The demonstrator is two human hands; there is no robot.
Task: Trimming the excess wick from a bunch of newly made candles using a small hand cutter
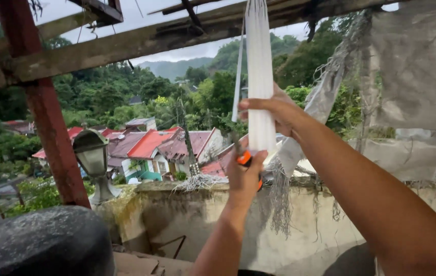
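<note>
A bundle of white plastic strips (259, 61) hangs down from a weathered wooden beam (141, 43) overhead. My right hand (274, 113) is raised and wraps its fingers around the bundle at mid-height. Below it, my left hand (246, 174) grips an orange-handled cutting tool (243, 157) right at the bundle's lower end. The tool's blade is hidden behind the strips and my fingers.
A rust-red post (49, 117) stands at the left, with a lamp head (91, 151) beside it. A mossy concrete wall (177, 214) runs across below. A dark rounded tank top (39, 243) sits at bottom left. Torn grey sacking (417, 66) hangs at the right.
</note>
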